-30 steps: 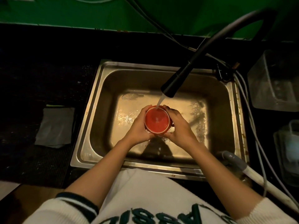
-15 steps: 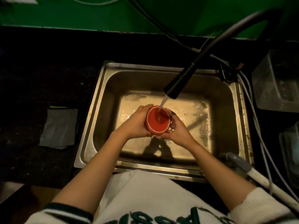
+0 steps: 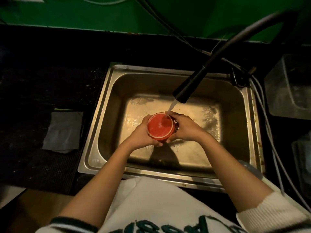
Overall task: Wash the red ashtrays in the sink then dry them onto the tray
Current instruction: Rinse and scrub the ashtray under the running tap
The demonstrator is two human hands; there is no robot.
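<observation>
A round red ashtray (image 3: 159,126) with a pale ring near its rim is held over the middle of the steel sink (image 3: 107,125). My left hand (image 3: 143,134) grips its left side and my right hand (image 3: 186,127) grips its right side. Water runs from the black faucet spout (image 3: 190,86) onto the ashtray's upper right part. The flat red face points up toward the camera. No tray can be made out in the dark surroundings.
A grey cloth (image 3: 63,132) lies on the dark counter left of the sink. Clear plastic containers (image 3: 289,84) stand at the right. A grey hose (image 3: 250,170) and cables run along the sink's right edge. A green wall (image 3: 101,14) is behind.
Both hands have turned the ashtray a little under the stream and it sits slightly lower in view. The water now lands on its upper right instead of its centre.
</observation>
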